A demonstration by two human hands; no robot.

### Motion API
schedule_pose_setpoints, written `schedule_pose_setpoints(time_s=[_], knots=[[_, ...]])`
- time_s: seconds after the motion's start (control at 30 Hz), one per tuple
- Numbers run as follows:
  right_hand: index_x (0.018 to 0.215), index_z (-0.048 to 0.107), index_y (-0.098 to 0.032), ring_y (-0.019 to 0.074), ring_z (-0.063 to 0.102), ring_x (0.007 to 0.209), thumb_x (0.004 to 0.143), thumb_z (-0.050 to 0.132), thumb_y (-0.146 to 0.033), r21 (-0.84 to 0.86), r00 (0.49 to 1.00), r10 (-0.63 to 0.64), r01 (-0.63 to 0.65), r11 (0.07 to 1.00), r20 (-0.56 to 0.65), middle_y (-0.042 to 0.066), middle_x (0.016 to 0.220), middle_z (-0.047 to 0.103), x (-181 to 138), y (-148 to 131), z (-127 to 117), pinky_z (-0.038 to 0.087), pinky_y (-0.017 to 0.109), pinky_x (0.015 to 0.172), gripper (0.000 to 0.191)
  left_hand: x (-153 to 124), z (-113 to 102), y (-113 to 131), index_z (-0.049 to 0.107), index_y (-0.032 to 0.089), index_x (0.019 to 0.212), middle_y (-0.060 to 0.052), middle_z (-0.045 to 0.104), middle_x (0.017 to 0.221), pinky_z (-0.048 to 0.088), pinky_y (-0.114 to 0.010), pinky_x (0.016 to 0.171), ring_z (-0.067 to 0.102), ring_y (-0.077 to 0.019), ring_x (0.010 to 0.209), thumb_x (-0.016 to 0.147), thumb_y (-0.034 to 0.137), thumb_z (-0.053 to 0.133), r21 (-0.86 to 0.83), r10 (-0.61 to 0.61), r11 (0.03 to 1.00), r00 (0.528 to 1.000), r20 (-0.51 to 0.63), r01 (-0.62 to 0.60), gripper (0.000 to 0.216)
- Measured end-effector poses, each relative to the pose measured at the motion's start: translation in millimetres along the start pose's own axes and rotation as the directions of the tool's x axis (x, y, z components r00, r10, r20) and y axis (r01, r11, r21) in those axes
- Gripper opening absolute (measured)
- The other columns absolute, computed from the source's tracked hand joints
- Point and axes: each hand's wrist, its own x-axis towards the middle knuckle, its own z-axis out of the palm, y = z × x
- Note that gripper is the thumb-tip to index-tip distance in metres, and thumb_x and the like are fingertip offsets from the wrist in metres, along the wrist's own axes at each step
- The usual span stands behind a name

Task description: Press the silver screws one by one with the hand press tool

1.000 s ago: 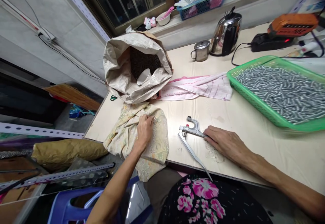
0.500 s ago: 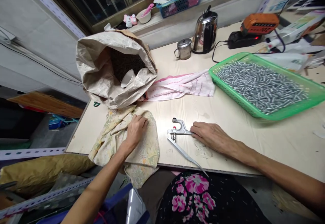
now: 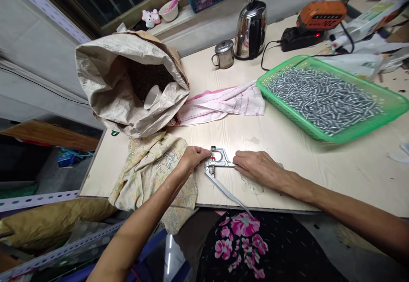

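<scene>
Silver snap-fastener pliers [image 3: 225, 162] lie on the table with a red tip in their C-shaped jaw and the lower lever spread down past the table edge. My right hand [image 3: 257, 165] is closed on the end of their upper handle. At the jaw, my left hand [image 3: 193, 158] pinches with its fingertips; whatever is between them is too small and covered to make out. Left of the pliers lies a crumpled yellow floral cloth [image 3: 134, 179], with several small silver metal pieces [image 3: 168, 161] scattered on it.
A green basket [image 3: 289, 124] of silver screw-like pieces stands at the right. Behind the cloth is an open woven sack [image 3: 102, 64] with a white cup [image 3: 152, 97] in it. A pink-white towel [image 3: 223, 105], steel mug [image 3: 224, 54], kettle [image 3: 251, 28] and battery charger [image 3: 298, 39] stand farther back.
My left hand has moved right from the cloth to the pliers' jaw, uncovering the small metal pieces. My right hand stays on the handle. The whole view has shifted slightly.
</scene>
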Motion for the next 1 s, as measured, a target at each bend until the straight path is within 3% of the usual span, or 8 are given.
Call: schedule_pose_setpoints(time_s=[0.13,0.37,0.57,0.8,1.0], knots=[[0.085,0.056,-0.017,0.0136,0.055,0.073,0.094,0.049,-0.016,0.007,1.0,0.017,-0.017,1.0,0.021,0.004,0.089,0.062,0,-1,-1,0.021,0.028,0.054,0.012,-1,8,4,0.065,0.013,0.057,0.005,0.049,0.045,0.02,-0.022,0.044,0.033,-0.0051,0.042,0.059,0.042,0.078,-0.044,0.024,0.999,0.999,-0.039,-0.026,0.033],[0.082,0.056,-0.017,0.0131,0.055,0.073,0.092,0.048,-0.013,0.028,0.999,0.014,-0.013,1.0,-0.036,0.003,0.087,0.062,-1,0,4,0.019,0.029,0.054,0.013,-10,23,-7,0.069,0.012,0.066,0.002,0.056,0.056,0.026,-0.022,0.049,0.04,-0.0078,0.051,0.064,0.046,0.073,-0.049,0.151,0.986,0.976,-0.16,-0.16,0.034],[0.082,0.055,-0.018,0.0135,0.054,0.072,0.092,0.049,-0.014,0.035,0.998,0.001,0.001,0.999,-0.067,0.003,0.087,0.062,-2,4,12,0.018,0.031,0.054,0.012,-12,22,-4,0.067,0.013,0.065,0.004,0.049,0.051,0.024,-0.022,0.048,0.034,-0.007,0.048,0.068,0.045,0.069,-0.001,0.143,0.989,0.978,-0.151,-0.145,0.033],[0.081,0.054,-0.018,0.0127,0.051,0.069,0.091,0.049,-0.012,0.035,0.997,0.005,-0.002,0.999,-0.079,0.003,0.085,0.06,-2,4,14,0.017,0.03,0.054,0.012,-9,22,-11,0.072,0.012,0.072,-0.002,0.064,0.065,0.035,-0.022,0.054,0.052,-0.0122,0.06,0.072,0.042,0.065,0.15,0.286,0.955,0.93,-0.233,-0.256,0.031],[0.082,0.055,-0.017,0.0119,0.048,0.068,0.09,0.05,-0.012,0.049,0.997,0.008,-0.005,0.999,-0.072,0.003,0.085,0.06,-2,3,14,0.016,0.03,0.055,0.011,-8,21,-9,0.071,0.012,0.071,0.0,0.061,0.061,0.034,-0.022,0.053,0.049,-0.0112,0.057,0.071,0.045,0.064,0.129,0.248,0.966,0.948,-0.201,-0.226,0.033]])
